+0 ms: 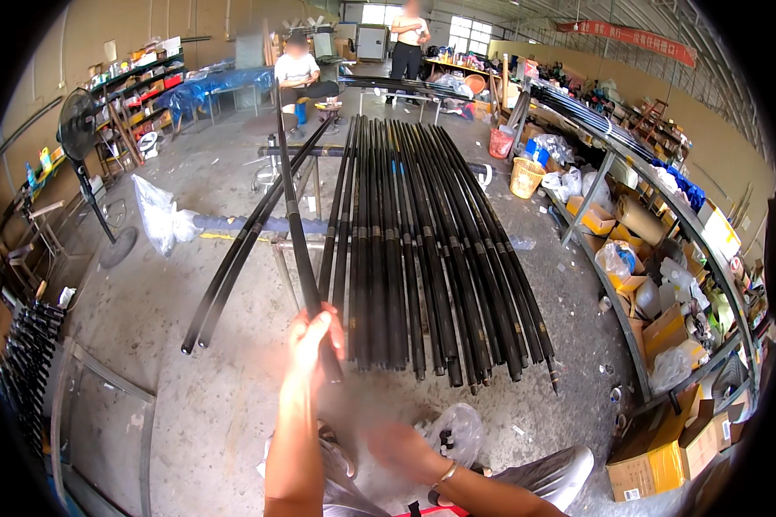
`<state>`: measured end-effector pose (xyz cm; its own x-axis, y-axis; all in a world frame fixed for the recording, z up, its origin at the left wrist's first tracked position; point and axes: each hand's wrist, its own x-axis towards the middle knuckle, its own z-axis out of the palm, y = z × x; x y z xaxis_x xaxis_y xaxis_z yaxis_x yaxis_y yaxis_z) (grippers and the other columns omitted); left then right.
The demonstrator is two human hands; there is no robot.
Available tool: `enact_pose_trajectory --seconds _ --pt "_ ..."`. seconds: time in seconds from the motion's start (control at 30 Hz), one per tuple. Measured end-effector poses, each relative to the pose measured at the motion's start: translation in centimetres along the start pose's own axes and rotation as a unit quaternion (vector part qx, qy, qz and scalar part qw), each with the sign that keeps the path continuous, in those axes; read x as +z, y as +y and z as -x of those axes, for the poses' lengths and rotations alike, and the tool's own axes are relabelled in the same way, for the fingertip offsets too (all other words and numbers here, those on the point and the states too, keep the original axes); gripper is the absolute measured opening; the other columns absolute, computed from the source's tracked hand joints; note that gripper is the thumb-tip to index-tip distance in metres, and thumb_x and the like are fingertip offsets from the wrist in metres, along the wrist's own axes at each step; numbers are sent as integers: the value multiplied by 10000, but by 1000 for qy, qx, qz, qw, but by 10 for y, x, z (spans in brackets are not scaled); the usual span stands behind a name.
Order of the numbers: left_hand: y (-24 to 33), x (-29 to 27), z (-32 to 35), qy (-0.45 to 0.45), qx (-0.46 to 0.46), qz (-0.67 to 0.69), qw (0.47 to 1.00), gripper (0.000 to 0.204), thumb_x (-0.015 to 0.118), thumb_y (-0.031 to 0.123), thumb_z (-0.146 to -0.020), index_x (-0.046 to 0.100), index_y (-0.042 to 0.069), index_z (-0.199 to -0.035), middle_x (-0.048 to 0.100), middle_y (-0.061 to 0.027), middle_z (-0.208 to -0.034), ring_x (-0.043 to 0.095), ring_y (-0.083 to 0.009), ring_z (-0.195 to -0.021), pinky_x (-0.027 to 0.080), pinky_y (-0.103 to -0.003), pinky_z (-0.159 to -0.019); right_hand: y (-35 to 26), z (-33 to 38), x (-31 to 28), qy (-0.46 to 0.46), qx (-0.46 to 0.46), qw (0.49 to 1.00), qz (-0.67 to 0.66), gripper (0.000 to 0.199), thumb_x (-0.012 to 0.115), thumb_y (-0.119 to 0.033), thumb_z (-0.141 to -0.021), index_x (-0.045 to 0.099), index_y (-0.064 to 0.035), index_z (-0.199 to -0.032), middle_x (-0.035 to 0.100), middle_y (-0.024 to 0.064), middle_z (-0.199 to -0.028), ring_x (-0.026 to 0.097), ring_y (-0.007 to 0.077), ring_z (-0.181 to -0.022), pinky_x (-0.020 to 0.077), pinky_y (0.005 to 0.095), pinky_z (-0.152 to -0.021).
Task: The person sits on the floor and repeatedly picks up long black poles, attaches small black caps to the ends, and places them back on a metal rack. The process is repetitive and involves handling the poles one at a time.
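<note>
The left hand [312, 340] is closed round the near end of one long black rod [295, 224], lifted off the left edge of the rod bundle [422, 250] on the metal stand [297, 228]; the right hand [403, 450] hangs open and empty, near a clear bag [457, 431]; the step looks like picking out a single rod; next, the free hand would need to steady its butt end.

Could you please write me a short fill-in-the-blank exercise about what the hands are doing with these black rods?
1. The left hand grips a long ____ rod.
2. The right hand is open and holds ____.
3. The bundle of rods rests on a metal ____.
4. A clear plastic bag lies on the ____.

Missing words: black; nothing; rack; floor
</note>
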<state>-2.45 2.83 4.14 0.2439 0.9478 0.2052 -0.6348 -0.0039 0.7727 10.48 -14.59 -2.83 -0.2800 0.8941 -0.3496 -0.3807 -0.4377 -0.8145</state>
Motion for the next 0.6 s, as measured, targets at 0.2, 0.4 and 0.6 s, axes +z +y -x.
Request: enact_pose_trajectory --seconds 0.2,0.4,0.6 --pt "-5 15 9 20 12 -34 999 250 562 222 -892 455 25 -1002 501 -49 -590 473 -139 -444 405 -246 -386 -59 -4 45 -9 3 987 -158 512 345 -510 -952 542 -47 -1046 335 -42 -655 288 60 -524 252 208 -429" --pt "-17 19 11 24 34 -65 997 245 558 201 -896 431 36 -1024 512 -59 -619 484 -145 -460 438 -259 -405 -81 -13 59 17 68 974 -218 584 290 -577 -925 547 -61 -1017 323 -44 -638 288 56 -515 242 202 -407" --pt "-18 20 15 33 61 -81 994 235 550 187 -898 420 34 -1020 508 -56 -617 486 -140 -459 440 -254 -406 -89 -8 56 -13 82 957 -277 552 341 -562 -919 530 -49 -996 313 -58 -622 284 58 -517 236 192 -410"
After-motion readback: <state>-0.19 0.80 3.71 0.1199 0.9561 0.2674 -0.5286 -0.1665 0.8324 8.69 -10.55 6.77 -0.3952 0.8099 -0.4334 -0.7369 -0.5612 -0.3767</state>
